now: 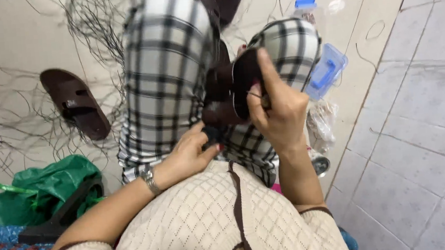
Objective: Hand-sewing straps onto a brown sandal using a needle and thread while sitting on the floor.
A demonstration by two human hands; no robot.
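A dark brown sandal [229,90] is wedged upright between my knees, which are in black-and-white checked trousers. My right hand [277,110] grips the sandal's sole edge, thumb up along it, and pinches something thin against it that is too small to make out. My left hand [190,151] presses on the sandal's lower end with its fingertips; a metal watch sits on that wrist. The lower part of the sandal is hidden by both hands.
A second brown sandal [75,102] lies on the floor at left among several loose dark threads [0,126]. A green plastic bag [42,187] sits at lower left. A clear box with a blue handle [327,72] and a crumpled plastic wrapper [321,120] lie at right beside grey tiles.
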